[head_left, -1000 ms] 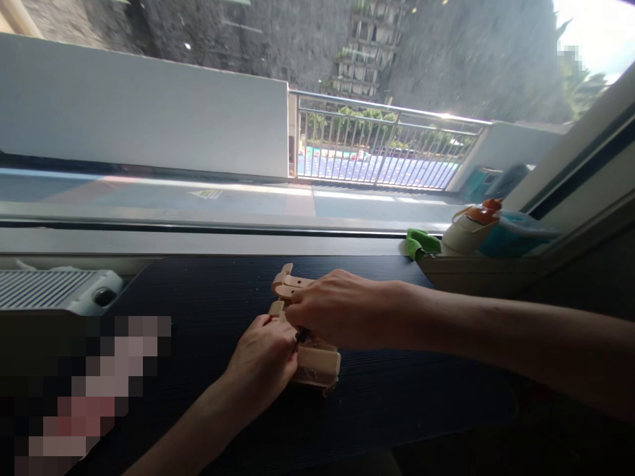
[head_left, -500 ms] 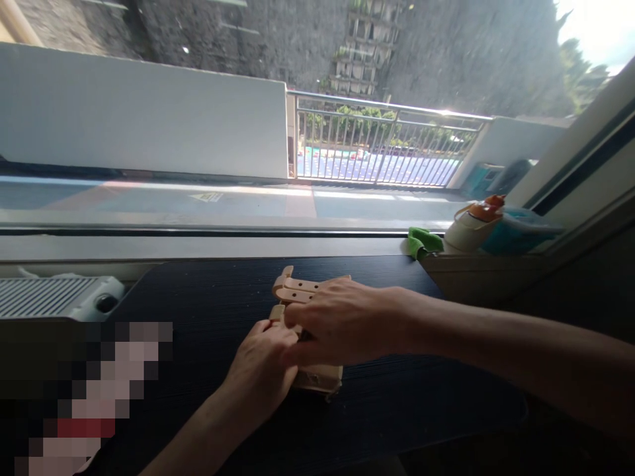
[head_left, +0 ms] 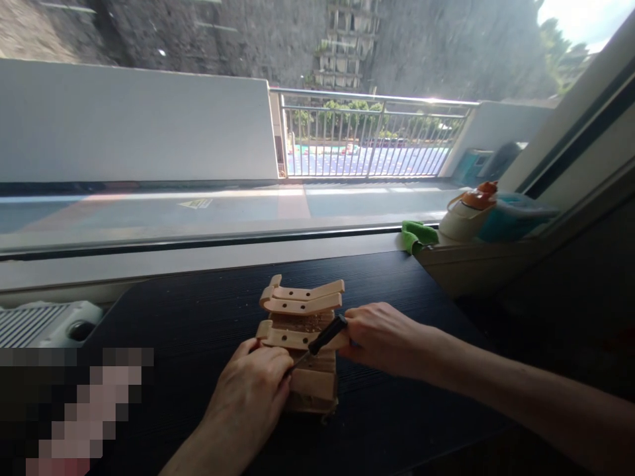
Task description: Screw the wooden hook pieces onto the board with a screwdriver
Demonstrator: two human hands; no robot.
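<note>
Curled at the left of the wooden blocks, my left hand (head_left: 255, 383) is closed on the thin shaft of a black-handled screwdriver (head_left: 326, 335). The handle slants up to the right, its end close to my right index finger. My right hand (head_left: 380, 337) is closed at the right end of a pale wooden hook piece (head_left: 292, 338) with two dark holes. This piece lies across a rough wooden block (head_left: 311, 387). Behind it, two similar hook pieces (head_left: 302, 301) lie side by side on the wood. My left fingertips are partly hidden.
The dark table (head_left: 188, 317) stands against a window sill (head_left: 238, 256). A green cloth (head_left: 418, 236), a cream bottle with an orange top (head_left: 466, 215) and a teal container (head_left: 516, 215) sit at the right. A white ribbed appliance (head_left: 49, 322) is at the left.
My right hand has moved right, off the hook pieces, uncovering them and the black-handled screwdriver. My left hand stays at the left of the block. The view has shifted slightly.
</note>
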